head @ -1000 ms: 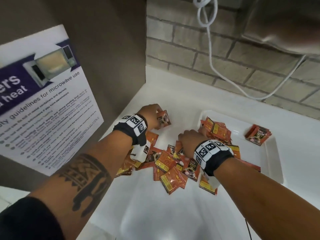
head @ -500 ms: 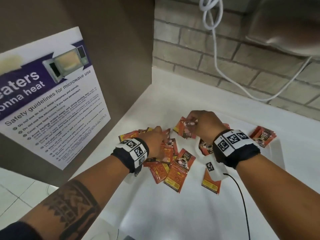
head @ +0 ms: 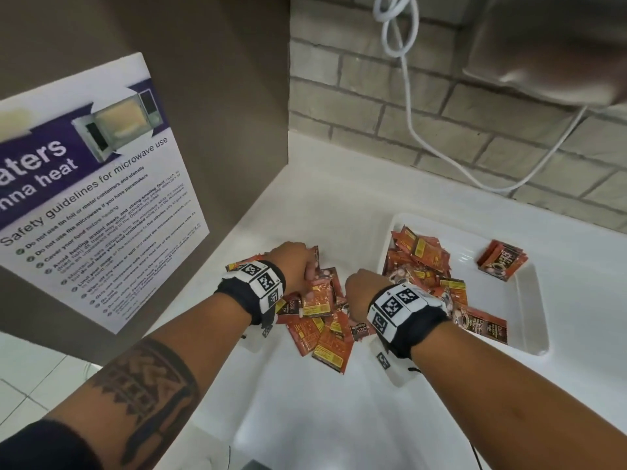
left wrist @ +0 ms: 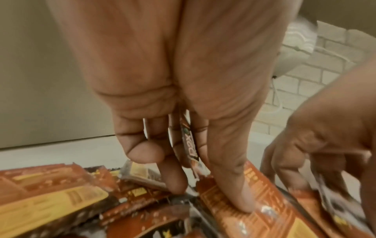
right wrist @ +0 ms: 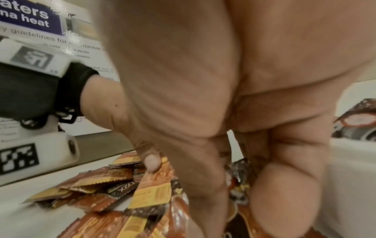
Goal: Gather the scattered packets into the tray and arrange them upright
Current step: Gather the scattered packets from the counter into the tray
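Orange and brown packets (head: pixel 325 327) lie in a loose pile on the white counter (head: pixel 339 418). More packets (head: pixel 420 256) lie flat in the white tray (head: pixel 537 300) on the right, with a small stack (head: pixel 502 261) apart at its far side. My left hand (head: pixel 303 269) is down on the pile's far left. In the left wrist view it pinches a brown packet (left wrist: pixel 190 145) edge-up between its fingers, thumb pressing on an orange packet (left wrist: pixel 254 214). My right hand (head: pixel 361 293) is on the pile beside the tray, fingers curled and thumb (right wrist: pixel 151 162) pinching an orange packet (right wrist: pixel 152 190).
A brown cabinet side with a microwave safety poster (head: pixel 95 198) rises at the left. A brick wall (head: pixel 441 137) with a hanging white cable (head: pixel 407 106) is behind. The counter's near edge drops to a tiled floor (head: pixel 20 385) at lower left.
My right hand has come back from the tray's near-left corner down onto the pile. My left hand has stayed on the pile and gathered packets.
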